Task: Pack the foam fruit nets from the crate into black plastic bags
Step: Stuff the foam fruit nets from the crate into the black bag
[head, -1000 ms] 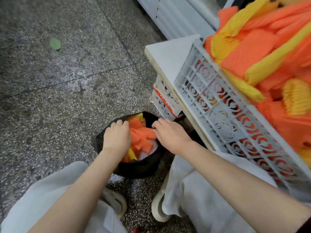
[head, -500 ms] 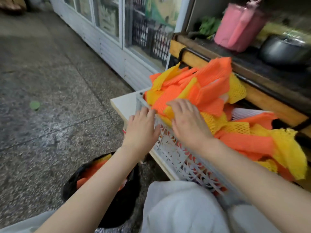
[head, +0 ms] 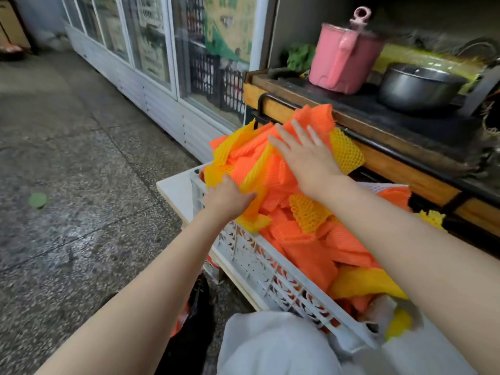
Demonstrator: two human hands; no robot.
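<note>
While right hand (head: 307,161) lies flat atop foam nets (head: 297,239) heaped in crate (head: 259,263), fingers spread, holding nothing, left hand (head: 227,200) sits at heap's 8 o'clock, fingers buried, grip unclear | best: scoop from both sides, squeeze bundle, lower into black bag (head: 197,318) at crate's 7 o'clock.

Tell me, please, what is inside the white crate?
Orange and yellow foam nets fill the crate, heaped above its rim; the left hand and right hand touch them. The bottom is hidden underneath.

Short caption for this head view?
Right hand flat on foam nets heaped in white crate; left hand at the pile's edge.
</note>
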